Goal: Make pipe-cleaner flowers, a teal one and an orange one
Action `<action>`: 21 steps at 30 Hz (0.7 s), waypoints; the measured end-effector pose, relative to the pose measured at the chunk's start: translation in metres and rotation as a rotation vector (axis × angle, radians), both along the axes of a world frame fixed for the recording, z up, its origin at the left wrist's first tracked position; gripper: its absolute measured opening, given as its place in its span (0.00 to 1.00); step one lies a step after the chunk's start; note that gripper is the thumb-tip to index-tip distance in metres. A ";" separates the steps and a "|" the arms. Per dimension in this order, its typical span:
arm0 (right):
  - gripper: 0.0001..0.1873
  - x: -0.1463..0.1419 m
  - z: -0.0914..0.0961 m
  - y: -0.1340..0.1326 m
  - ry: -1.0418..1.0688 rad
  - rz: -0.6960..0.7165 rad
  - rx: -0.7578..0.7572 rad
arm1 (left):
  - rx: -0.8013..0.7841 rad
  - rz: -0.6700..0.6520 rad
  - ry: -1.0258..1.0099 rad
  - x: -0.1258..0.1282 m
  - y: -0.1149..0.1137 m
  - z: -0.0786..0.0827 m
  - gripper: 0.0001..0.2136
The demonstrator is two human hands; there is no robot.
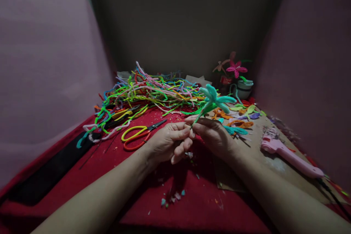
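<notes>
Between my two hands stands a turquoise pipe-cleaner flower [214, 98], tilted to the right on a green stem. My left hand [175, 139] pinches the low end of the stem with thumb and forefinger, its other fingers curled. From the other side, my right hand [212, 133] closes its fingertips on the same stem. The stem's lowest end is hidden by the fingers. Just left of my left hand lie scissors [137, 137] with one yellow and one red handle, their blades pointing towards the upper right.
A heap of coloured pipe cleaners [156, 89] covers the back of the red cloth [131, 197]. Right of my hands, a cardboard sheet [256, 146] carries loose petals [237, 130] and a pink glue gun [290, 157] with a cord. Behind stands a small pot [244, 89] with flowers.
</notes>
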State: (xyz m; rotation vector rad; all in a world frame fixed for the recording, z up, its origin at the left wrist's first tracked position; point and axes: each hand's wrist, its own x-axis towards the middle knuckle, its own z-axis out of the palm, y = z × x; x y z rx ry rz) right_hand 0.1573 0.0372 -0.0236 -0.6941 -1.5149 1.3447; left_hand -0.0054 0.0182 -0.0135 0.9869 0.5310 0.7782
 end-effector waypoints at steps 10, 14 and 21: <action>0.10 0.000 -0.005 0.001 -0.053 -0.175 -0.045 | 0.419 0.355 0.504 0.005 -0.002 0.005 0.11; 0.11 -0.001 -0.002 -0.003 -0.215 -0.238 -0.009 | 0.781 0.597 0.813 0.007 -0.006 -0.003 0.05; 0.07 -0.004 0.003 -0.006 -0.040 -0.050 -0.016 | 0.599 0.509 0.649 0.008 -0.006 -0.001 0.09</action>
